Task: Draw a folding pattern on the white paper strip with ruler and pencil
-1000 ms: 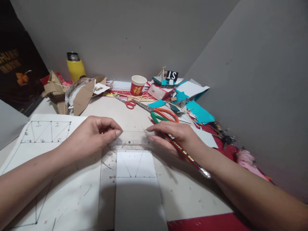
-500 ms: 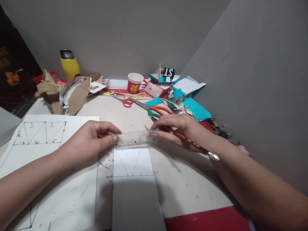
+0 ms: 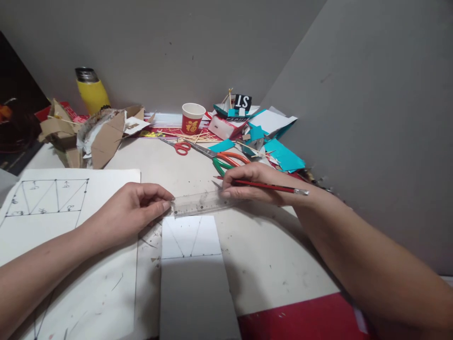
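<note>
A clear ruler (image 3: 198, 203) lies across the far end of a white card strip (image 3: 193, 238) with pencil lines drawn on it. My left hand (image 3: 146, 205) pinches the ruler's left end between thumb and fingers. At its other end, my right hand (image 3: 247, 182) grips the ruler, with a red pencil (image 3: 265, 184) also held in the fingers, its point to the left. To the left rests a large white sheet (image 3: 102, 245) with a drawn grid of triangles, partly under my left forearm.
Behind are red-handled scissors (image 3: 182, 148), larger orange-and-green-handled scissors (image 3: 222, 163), a red paper cup (image 3: 193, 120), thin sticks, a yellow bottle (image 3: 92, 94), cardboard scraps (image 3: 108, 141) and teal paper (image 3: 288, 156). A red sheet (image 3: 293, 318) lies at the near right.
The pencil in my right hand has swung to a flatter angle. The whole view has shifted slightly, and both hands still hold the ruler.
</note>
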The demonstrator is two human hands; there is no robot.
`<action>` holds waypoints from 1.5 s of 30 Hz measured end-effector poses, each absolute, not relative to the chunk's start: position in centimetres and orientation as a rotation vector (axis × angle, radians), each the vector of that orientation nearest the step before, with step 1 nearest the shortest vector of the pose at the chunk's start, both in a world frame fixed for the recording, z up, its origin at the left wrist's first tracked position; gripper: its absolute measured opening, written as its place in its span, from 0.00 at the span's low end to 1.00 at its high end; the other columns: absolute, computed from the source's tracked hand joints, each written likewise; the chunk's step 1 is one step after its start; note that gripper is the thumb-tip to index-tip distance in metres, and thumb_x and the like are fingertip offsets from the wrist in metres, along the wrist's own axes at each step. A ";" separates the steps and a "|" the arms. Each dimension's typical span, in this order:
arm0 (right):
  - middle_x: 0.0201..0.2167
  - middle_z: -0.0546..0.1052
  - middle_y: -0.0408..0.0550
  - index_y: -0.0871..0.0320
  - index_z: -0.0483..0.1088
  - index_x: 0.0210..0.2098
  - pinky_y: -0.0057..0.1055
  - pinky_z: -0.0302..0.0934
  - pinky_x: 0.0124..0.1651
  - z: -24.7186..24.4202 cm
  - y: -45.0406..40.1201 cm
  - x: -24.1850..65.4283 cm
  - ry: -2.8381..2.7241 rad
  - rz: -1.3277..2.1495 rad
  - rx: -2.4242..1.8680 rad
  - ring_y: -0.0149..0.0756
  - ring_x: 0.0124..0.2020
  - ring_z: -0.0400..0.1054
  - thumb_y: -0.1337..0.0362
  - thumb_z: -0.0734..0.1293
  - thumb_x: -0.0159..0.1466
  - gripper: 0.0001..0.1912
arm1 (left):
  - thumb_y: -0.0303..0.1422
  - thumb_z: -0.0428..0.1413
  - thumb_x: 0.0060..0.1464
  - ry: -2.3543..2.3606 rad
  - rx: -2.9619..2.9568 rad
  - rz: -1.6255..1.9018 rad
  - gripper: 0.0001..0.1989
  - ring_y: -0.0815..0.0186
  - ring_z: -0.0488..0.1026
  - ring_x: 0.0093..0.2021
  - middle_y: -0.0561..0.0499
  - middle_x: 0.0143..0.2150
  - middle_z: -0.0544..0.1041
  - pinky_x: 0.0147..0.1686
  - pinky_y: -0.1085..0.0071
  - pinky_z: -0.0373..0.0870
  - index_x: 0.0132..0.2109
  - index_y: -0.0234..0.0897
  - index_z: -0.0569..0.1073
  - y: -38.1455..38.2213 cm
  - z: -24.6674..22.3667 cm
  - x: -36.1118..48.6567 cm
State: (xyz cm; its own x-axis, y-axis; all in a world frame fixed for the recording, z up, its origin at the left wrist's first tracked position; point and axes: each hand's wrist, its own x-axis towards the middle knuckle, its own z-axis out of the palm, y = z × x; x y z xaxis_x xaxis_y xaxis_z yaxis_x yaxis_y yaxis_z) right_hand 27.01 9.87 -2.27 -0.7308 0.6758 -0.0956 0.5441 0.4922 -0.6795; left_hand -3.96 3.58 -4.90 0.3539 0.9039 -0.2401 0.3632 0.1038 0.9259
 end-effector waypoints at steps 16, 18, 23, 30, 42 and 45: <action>0.25 0.67 0.39 0.60 0.71 0.31 0.26 0.52 0.29 -2.7 9.8 26.3 -2.532 1.234 -0.955 0.28 0.26 0.58 0.55 0.66 0.70 0.16 | 0.41 0.58 0.57 1.235 1.585 0.556 0.13 0.71 0.61 0.25 0.54 0.26 0.73 0.23 0.75 0.57 0.42 0.37 0.80 3.6 -4.5 -3.5; 0.25 0.67 0.39 0.60 0.70 0.31 0.25 0.52 0.28 -2.8 9.8 26.3 -2.520 1.254 -0.966 0.28 0.26 0.59 0.55 0.67 0.70 0.16 | 0.41 0.58 0.57 1.239 1.601 0.554 0.13 0.70 0.64 0.27 0.52 0.29 0.76 0.25 0.74 0.59 0.41 0.38 0.81 3.6 -4.5 -3.4; 0.23 0.66 0.38 0.60 0.71 0.30 0.24 0.51 0.26 -2.5 9.7 26.0 -2.553 1.205 -0.970 0.27 0.24 0.58 0.56 0.67 0.69 0.15 | 0.40 0.58 0.57 1.244 1.622 0.564 0.12 0.69 0.65 0.28 0.52 0.30 0.77 0.26 0.74 0.61 0.39 0.38 0.81 3.6 -4.5 -3.3; 0.25 0.70 0.41 0.61 0.72 0.32 0.25 0.54 0.27 -2.3 9.3 25.9 -2.550 1.224 -0.977 0.28 0.26 0.60 0.58 0.67 0.69 0.13 | 0.39 0.57 0.56 1.248 1.641 0.589 0.10 0.70 0.63 0.26 0.54 0.27 0.75 0.23 0.75 0.58 0.38 0.39 0.80 3.6 -4.6 -3.3; 0.26 0.72 0.42 0.61 0.72 0.33 0.25 0.58 0.28 -1.9 8.6 25.7 -2.608 1.191 -0.976 0.29 0.27 0.62 0.59 0.66 0.69 0.12 | 0.40 0.59 0.57 1.248 1.564 0.573 0.09 0.73 0.56 0.19 0.58 0.20 0.67 0.16 0.76 0.51 0.37 0.39 0.78 3.6 -4.6 -3.2; 0.26 0.72 0.43 0.60 0.72 0.33 0.25 0.58 0.28 -1.8 8.4 25.6 -2.611 1.200 -0.966 0.29 0.27 0.63 0.59 0.66 0.69 0.12 | 0.40 0.59 0.57 1.239 1.547 0.579 0.09 0.73 0.57 0.20 0.57 0.21 0.69 0.17 0.77 0.52 0.36 0.39 0.78 3.7 -4.7 -3.3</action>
State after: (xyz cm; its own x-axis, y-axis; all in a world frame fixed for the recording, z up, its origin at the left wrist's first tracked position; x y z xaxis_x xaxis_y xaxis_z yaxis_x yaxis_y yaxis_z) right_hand 25.62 8.38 -1.83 -0.7914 0.5908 -0.1571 0.5041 0.4853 -0.7144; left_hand -3.32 3.68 -4.71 0.3533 0.9097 -0.2183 0.4160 0.0562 0.9076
